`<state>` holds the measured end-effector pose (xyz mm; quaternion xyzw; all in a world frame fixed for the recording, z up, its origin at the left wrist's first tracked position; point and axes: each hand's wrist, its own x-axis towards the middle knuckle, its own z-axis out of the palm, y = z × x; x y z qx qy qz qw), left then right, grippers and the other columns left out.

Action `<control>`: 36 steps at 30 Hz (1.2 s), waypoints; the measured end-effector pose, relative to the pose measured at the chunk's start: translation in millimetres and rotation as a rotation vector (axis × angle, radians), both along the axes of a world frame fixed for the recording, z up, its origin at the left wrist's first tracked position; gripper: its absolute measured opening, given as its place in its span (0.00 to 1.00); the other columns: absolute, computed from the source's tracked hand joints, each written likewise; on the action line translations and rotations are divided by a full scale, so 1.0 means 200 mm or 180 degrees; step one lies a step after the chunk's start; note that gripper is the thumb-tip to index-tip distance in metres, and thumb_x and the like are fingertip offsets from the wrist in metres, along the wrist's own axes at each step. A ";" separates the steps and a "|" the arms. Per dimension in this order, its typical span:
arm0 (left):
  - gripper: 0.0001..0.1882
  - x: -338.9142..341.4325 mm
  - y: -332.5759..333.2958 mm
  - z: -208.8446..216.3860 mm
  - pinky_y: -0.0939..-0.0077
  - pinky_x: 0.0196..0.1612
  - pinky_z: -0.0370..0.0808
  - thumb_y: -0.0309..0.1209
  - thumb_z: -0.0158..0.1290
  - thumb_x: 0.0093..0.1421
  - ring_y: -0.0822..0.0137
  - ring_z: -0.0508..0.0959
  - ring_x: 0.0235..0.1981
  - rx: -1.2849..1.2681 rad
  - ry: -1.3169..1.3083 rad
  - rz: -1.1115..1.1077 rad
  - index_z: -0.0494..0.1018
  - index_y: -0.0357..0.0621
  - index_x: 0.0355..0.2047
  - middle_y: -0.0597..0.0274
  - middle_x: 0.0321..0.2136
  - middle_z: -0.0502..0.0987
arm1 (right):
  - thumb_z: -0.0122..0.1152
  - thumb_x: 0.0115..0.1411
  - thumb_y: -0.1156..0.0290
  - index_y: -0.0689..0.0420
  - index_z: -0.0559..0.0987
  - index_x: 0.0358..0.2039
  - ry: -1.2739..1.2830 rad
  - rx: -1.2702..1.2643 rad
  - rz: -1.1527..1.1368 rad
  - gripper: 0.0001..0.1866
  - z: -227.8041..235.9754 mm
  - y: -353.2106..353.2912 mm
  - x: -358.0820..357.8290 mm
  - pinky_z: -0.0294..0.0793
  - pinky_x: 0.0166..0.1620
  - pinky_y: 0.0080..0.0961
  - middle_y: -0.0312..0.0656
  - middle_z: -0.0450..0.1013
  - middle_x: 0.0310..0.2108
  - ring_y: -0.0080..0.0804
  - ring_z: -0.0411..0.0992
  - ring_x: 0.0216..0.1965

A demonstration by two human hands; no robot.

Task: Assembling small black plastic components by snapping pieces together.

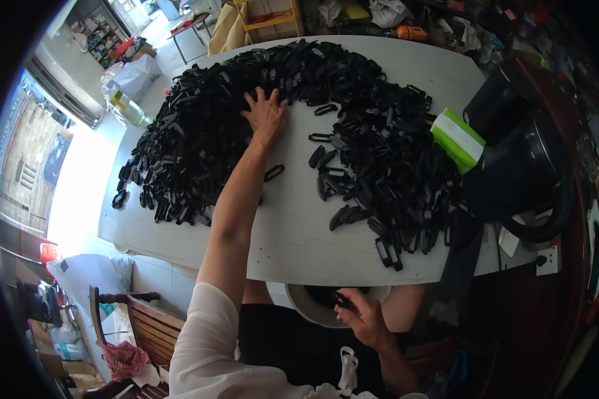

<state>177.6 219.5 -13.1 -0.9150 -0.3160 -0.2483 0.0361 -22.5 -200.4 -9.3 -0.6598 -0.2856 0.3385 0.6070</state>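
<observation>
A large heap of small black plastic pieces, many of them oblong loops like buckles, covers the left and far part of the white table. My left hand reaches across to the heap's inner edge, fingers spread and touching the pieces. Close to my lap, my right hand pinches a small black plastic piece. It is over a pale bucket between my legs, partly under the table's edge. Dark contents show inside the bucket, too shadowed to make out.
More black pieces spread along the table's right side. Beyond them stand black containers and a green-and-white packet. A wooden chair is at the left; a clear bottle is by the table's far left edge.
</observation>
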 end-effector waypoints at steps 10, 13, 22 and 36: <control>0.21 -0.20 -0.27 0.05 0.47 0.49 0.65 0.36 0.52 0.57 0.46 0.65 0.51 -0.0348 0.0295 -0.0774 0.67 0.58 0.52 0.59 0.49 0.67 | 0.55 0.59 0.76 0.64 0.70 0.45 -0.0310 0.0296 -0.0099 0.14 0.01 0.02 -0.04 0.73 0.33 0.18 0.41 0.71 0.31 0.23 0.73 0.28; 0.20 -0.32 -0.40 0.06 0.50 0.47 0.65 0.35 0.53 0.56 0.47 0.65 0.50 -0.0339 0.0171 -0.1049 0.68 0.58 0.50 0.59 0.49 0.67 | 0.55 0.58 0.77 0.64 0.70 0.45 -0.0401 0.0373 -0.0081 0.13 0.03 0.01 -0.07 0.73 0.32 0.17 0.40 0.70 0.31 0.22 0.72 0.28; 0.20 -0.67 -0.73 0.06 0.52 0.51 0.62 0.33 0.54 0.54 0.48 0.64 0.53 -0.0262 -0.0130 -0.1706 0.69 0.57 0.48 0.61 0.52 0.67 | 0.55 0.58 0.79 0.64 0.70 0.45 -0.0630 0.0387 -0.0148 0.14 0.08 -0.01 -0.16 0.73 0.29 0.16 0.40 0.69 0.31 0.21 0.71 0.26; 0.24 -0.98 -0.88 0.10 0.59 0.53 0.61 0.33 0.57 0.51 0.54 0.63 0.56 -0.0200 0.0218 -0.2705 0.69 0.52 0.50 0.66 0.54 0.68 | 0.53 0.59 0.76 0.63 0.69 0.45 -0.0461 0.0113 -0.0444 0.13 0.03 0.02 -0.04 0.71 0.28 0.18 0.41 0.71 0.29 0.21 0.70 0.24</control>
